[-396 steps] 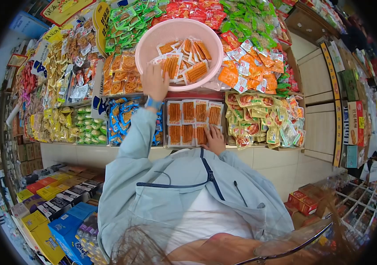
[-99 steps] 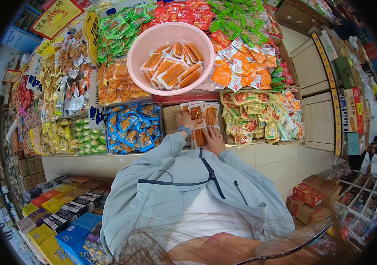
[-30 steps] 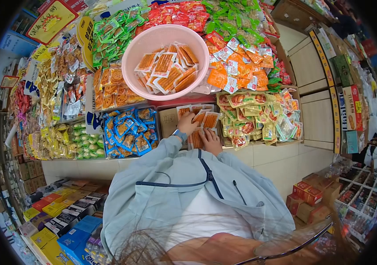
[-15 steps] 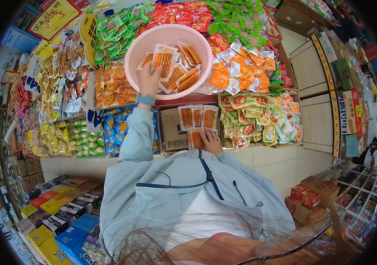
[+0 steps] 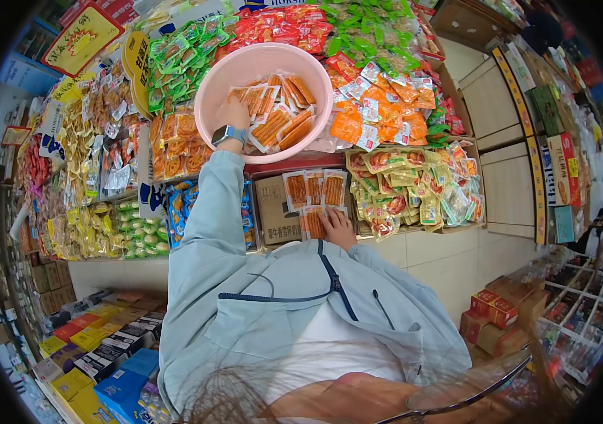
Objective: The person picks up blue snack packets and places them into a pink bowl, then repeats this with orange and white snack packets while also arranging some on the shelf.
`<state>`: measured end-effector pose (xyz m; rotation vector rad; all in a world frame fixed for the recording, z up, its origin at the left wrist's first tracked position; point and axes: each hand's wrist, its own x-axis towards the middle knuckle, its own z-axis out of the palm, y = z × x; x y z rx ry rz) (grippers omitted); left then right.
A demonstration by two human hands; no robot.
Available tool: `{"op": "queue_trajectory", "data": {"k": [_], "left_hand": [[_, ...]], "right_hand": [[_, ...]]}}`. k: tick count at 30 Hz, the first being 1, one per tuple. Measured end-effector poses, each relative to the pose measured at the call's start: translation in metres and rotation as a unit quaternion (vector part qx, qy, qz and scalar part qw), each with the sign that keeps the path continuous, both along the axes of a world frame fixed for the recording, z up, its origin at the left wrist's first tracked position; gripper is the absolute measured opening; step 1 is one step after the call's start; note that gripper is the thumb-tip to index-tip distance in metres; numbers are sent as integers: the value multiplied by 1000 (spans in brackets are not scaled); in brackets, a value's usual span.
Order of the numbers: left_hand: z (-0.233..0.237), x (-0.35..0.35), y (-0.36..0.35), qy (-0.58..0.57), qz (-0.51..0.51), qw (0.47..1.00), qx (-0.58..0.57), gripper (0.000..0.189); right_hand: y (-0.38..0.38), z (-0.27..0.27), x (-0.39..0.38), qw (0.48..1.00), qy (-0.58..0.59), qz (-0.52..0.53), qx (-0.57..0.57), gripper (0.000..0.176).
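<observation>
My left hand is down inside the pink basket, at the left end of a pile of packets of orange-brown snack sticks. Its fingertips are hidden, so its grip does not show. A watch is on that wrist. My right hand lies with its fingers apart beside a snack packet on a cardboard box. Above that packet, three more packets lie side by side in a row.
Around the basket are green packets, red packets, orange packets and yellowish packets. Blue packets lie left of the cardboard box. Stacked boxes stand at lower left, and red boxes at lower right.
My left hand has moved left and lower into the basket. The packet it held up now lies among the others at the left of the pile. My right hand has not visibly moved.
</observation>
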<state>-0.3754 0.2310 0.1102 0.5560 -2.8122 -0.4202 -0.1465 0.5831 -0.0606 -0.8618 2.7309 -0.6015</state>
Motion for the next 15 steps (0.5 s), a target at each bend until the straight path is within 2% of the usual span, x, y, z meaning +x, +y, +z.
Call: {"op": "queue_trajectory", "data": {"k": [4,6,8,10,12,14,15], "left_hand": [[39,28,44,215,-70,964,-138,23],[47,52,84,285,-159,943,-66,23],[47,90,128,158,-296,942,-3,21],[5,118,167,-6,-401,915,49,28],[-66,140,185,-46,-392,906,151,39],[-138,154,189,-65,-319,923,207,49],[-159,156,192,-75,-282,927,235,53]], "right_hand": [[-2,3,-1,999,-25,2,36,80],[-1,0,-1,1000,5,6,11,79],[0,-7,-1,1000,27,10,5,80],[1,-18,-1,999,41,14,19,83],[0,-17,1,999,24,3,23,78],[1,-13,0,999,29,0,21,73],[2,-11,-1,999,40,3,16,71]]}}
